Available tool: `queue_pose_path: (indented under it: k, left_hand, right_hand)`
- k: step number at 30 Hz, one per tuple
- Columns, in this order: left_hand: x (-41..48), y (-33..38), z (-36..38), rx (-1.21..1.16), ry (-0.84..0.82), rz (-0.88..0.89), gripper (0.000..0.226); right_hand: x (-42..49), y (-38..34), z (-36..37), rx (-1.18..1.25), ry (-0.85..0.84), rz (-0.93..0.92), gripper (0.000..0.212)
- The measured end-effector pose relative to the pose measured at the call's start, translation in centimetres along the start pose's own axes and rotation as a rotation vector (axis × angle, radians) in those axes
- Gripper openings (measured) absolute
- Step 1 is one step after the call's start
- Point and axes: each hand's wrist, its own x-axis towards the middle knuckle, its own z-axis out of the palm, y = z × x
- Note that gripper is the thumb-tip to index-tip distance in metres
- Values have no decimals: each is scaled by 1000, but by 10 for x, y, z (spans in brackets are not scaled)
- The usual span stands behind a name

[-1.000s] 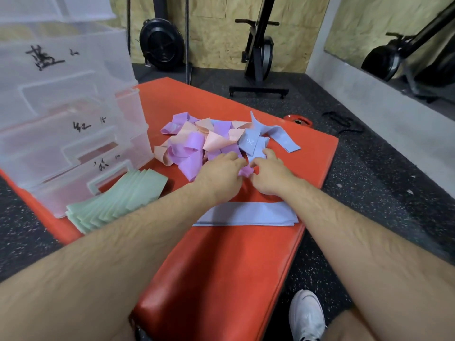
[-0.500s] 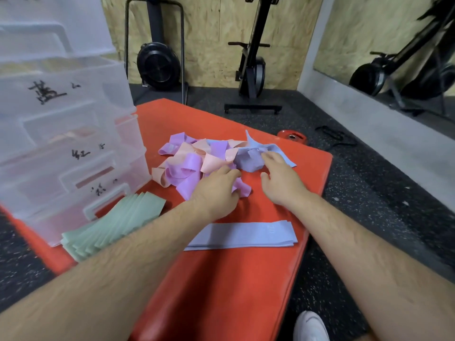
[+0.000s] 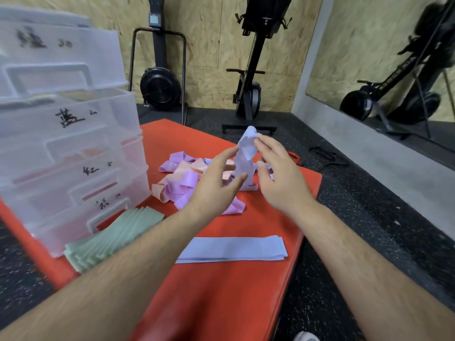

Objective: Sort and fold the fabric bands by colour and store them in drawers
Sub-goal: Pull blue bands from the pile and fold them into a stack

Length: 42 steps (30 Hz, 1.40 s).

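Observation:
A light blue band [image 3: 246, 153] hangs twisted above the pile, pinched near its top by my right hand [image 3: 278, 175]. My left hand [image 3: 216, 185] is beside it with fingers spread, its fingertips close to the band's lower part. Under both hands lies a loose pile of purple, peach and blue bands [image 3: 182, 183] on the red mat [image 3: 221, 299]. A flat stack of folded blue bands [image 3: 234, 249] lies nearer to me. Folded green bands [image 3: 113, 239] are fanned out at the left. A translucent drawer unit [image 3: 66, 148] with handwritten labels stands at the left.
The mat's right edge drops to a black speckled floor [image 3: 369, 242]. Exercise machines [image 3: 251, 70] stand against the plywood wall behind. A mirror [image 3: 394, 57] runs along the right wall. A small red object [image 3: 293, 156] and a black cord [image 3: 327, 156] lie on the floor beyond the mat.
My right hand has pulled a blue band out of the pile and lifted it upright. My left hand has come off the pile and opened beside it. The camera has tilted up.

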Motion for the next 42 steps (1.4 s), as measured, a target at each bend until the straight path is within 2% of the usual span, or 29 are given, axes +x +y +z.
queue_pose_path:
  k: [5, 11, 15, 21, 25, 27, 30, 31, 34, 36, 42]
  left_hand:
    - [-5, 6, -2, -158, 34, -99, 59]
    - [-3, -3, -6, -193, 82, -270, 46]
    - [-2, 0, -13, -259, 91, -322, 46]
    - [0, 1, -28, -234, 152, -374, 30]
    - [1, 1, -38, -266, 148, -404, 21]
    - [1, 2, -42, -296, 127, -419, 18]
    - [2, 8, -44, -429, 137, -417, 16]
    - [2, 10, -46, -417, 143, -411, 18]
    - [0, 8, -51, -165, 140, -336, 32]
    - [-2, 6, -54, -129, 120, -300, 35]
    - [-4, 4, -56, -38, 78, -263, 15]
  right_hand:
    - [-6, -10, 10, 140, -75, 26, 41]
    - [-8, -22, 19, 247, -121, 124, 33]
    - [-1, -24, 24, 271, -130, 204, 30]
    - [-2, -24, 40, 212, -106, 221, 44]
    - [-3, -25, 47, 146, -296, 165, 48]
    - [-4, -27, 54, 230, -293, 206, 37]
    - [2, -30, 60, 351, -134, 283, 13]
    - [5, -31, 59, 369, -110, 320, 13]
    - [10, -32, 55, 431, -106, 395, 8]
    - [10, -33, 51, 461, -150, 389, 9]
    - [4, -31, 47, 498, -235, 330, 8]
